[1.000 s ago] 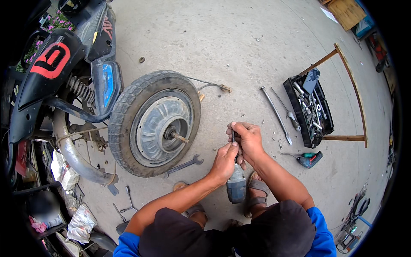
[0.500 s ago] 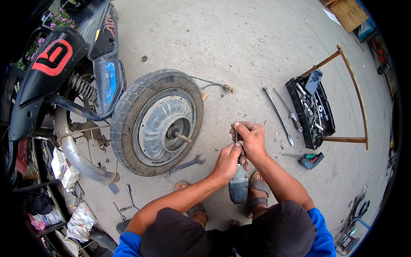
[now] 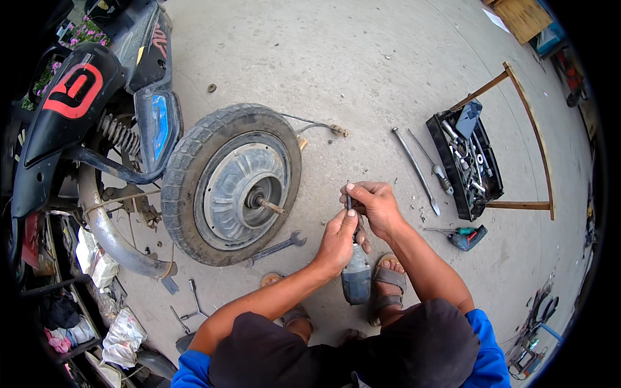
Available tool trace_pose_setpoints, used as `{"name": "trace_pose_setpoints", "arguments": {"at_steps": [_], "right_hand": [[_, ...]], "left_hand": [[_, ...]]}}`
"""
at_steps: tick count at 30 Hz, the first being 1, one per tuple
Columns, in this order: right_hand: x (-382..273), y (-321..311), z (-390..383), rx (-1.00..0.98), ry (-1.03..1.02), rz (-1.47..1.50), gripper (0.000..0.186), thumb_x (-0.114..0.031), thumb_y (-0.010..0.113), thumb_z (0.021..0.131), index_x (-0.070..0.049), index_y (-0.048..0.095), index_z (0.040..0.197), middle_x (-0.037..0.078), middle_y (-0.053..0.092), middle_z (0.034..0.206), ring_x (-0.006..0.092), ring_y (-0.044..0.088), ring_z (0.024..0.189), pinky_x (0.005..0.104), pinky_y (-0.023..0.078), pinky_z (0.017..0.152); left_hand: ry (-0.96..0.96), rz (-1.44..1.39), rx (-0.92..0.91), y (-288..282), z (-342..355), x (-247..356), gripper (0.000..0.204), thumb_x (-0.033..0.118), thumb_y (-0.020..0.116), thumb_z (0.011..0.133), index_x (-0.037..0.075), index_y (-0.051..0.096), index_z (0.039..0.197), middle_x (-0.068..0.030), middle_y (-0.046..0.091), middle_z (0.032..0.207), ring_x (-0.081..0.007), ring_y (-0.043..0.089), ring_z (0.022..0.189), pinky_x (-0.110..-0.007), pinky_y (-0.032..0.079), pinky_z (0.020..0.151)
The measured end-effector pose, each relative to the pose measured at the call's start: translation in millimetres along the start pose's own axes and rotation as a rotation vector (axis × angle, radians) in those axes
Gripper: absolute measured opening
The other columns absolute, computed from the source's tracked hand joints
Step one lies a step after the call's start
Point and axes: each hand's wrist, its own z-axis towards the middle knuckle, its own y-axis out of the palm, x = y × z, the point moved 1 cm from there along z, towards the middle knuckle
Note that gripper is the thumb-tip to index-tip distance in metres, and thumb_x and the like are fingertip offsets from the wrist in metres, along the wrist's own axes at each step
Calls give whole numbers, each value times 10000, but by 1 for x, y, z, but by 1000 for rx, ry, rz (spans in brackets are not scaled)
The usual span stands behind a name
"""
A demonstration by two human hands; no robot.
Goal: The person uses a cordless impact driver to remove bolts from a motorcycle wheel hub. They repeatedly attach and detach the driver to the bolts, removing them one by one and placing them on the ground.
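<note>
A power drill (image 3: pixel 356 275) with a grey body and a dark rear end hangs between my knees, above the ground. My left hand (image 3: pixel 337 242) is closed around its front end, thumb pointing up; the grip itself is hidden. A thin dark bit (image 3: pixel 349 202) stands out of that front end, and my right hand (image 3: pixel 378 208) pinches it between thumb and fingers. Left of my hands a wheel (image 3: pixel 233 184) with a ribbed metal hub and thick tyre stands tilted, its threaded axle (image 3: pixel 270 205) pointing toward me.
A scooter (image 3: pixel 77 123) stands at the left. On the concrete lie an open-end wrench (image 3: pixel 277 249), a long bar (image 3: pixel 417 171), a screwdriver (image 3: pixel 440 173) and a three-armed wrench (image 3: pixel 194 304). To the right sit a black toolbox (image 3: pixel 464 161), a wooden frame (image 3: pixel 534 129) and a second drill (image 3: pixel 467 237).
The whole view has shifted slightly, so things sit a little farther left. Both hands keep their hold on the drill and the bit.
</note>
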Motion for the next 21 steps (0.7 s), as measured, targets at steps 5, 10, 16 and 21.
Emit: {"name": "trace_pose_setpoints", "arguments": {"at_steps": [5, 10, 16, 21], "right_hand": [[-1, 3, 0, 73, -172, -189, 265, -183, 696, 879, 81, 695, 901, 124, 687, 808, 159, 626, 709, 288, 511, 649], [3, 0, 1, 70, -157, -166, 277, -189, 687, 870, 87, 705, 885, 118, 699, 801, 146, 607, 660, 294, 491, 581], [5, 8, 0, 87, -1, 130, 279, -181, 685, 879, 94, 692, 925, 131, 690, 801, 183, 630, 639, 315, 531, 596], [-7, 2, 10, 178, -334, 9, 280, -174, 674, 911, 104, 687, 940, 127, 687, 789, 167, 644, 651, 291, 558, 626]], "left_hand": [[-11, 56, -12, -2, 0, -2, 329, 275, 332, 1068, 58, 473, 865, -48, 503, 648, -174, 558, 564, -318, 485, 581], [-4, 70, -21, -2, 0, -2, 323, 259, 327, 1065, 58, 468, 855, -48, 502, 647, -177, 560, 566, -320, 483, 578], [17, 76, -28, -1, 1, -2, 325, 267, 326, 1066, 53, 466, 865, -47, 502, 644, -177, 557, 566, -320, 486, 574], [2, 86, -30, -4, -2, -6, 328, 287, 342, 1068, 49, 468, 881, -48, 504, 641, -179, 556, 567, -322, 485, 579]]}}
